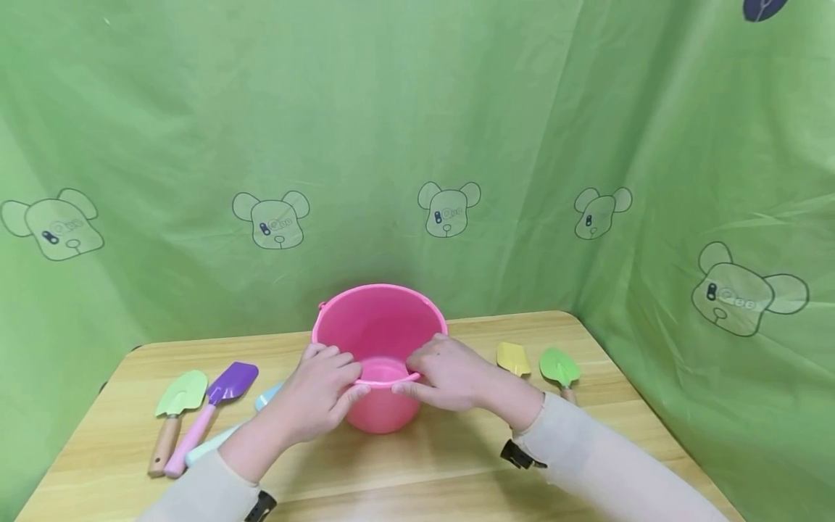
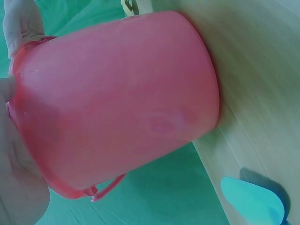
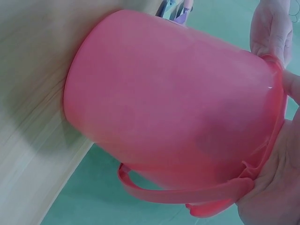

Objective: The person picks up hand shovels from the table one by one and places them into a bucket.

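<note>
Your pale sleeves (image 1: 607,464) reach over the tabletop (image 1: 365,486); your left hand (image 1: 320,388) and right hand (image 1: 453,373) grip the pink bucket (image 1: 381,322) by its near rim, fingers curled inside, thumbs outside. It stands between the left and right edges; a purple trowel (image 1: 233,381) lies toward the left.

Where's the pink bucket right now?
In the head view, the pink bucket is near center, between the purple shovel and yellow shovel, left hand and right hand gripping its rim.
</note>
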Tool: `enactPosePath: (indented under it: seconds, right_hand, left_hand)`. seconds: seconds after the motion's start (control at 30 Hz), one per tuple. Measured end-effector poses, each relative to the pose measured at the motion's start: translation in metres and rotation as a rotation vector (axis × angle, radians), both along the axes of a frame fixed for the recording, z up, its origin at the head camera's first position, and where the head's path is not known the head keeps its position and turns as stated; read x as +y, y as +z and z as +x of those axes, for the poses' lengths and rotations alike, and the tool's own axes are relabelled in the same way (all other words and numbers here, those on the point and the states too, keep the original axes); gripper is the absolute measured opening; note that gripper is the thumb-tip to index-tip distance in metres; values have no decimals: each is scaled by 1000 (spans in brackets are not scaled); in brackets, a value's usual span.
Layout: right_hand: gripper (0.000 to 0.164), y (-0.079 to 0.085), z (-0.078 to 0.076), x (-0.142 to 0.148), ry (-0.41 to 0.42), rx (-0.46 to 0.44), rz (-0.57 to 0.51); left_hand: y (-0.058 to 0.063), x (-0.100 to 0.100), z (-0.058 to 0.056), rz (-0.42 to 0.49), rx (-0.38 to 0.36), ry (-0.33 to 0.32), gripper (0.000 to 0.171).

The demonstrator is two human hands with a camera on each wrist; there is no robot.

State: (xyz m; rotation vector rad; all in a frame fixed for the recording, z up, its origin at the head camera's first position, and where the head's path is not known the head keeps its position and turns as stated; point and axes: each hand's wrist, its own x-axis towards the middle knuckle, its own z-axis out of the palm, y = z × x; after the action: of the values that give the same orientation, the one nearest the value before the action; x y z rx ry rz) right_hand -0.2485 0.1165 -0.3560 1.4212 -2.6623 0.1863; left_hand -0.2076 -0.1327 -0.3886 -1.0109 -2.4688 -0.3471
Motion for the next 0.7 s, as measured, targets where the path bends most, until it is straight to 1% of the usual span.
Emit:
enactPosePath:
  seconds: [0.2,0.47,0.7]
  right_hand:
    - [50,0,0,0,-1,3,-3]
    - [51,1,3,0,-4,6,-2]
    - [50,1,6,0,1,-1,-3]
  left_hand:
    - [1,0,2,4,8,1,29]
    - [4,0,6,4,-5,2,30]
    - [3,0,8,-2,-16,6,31]
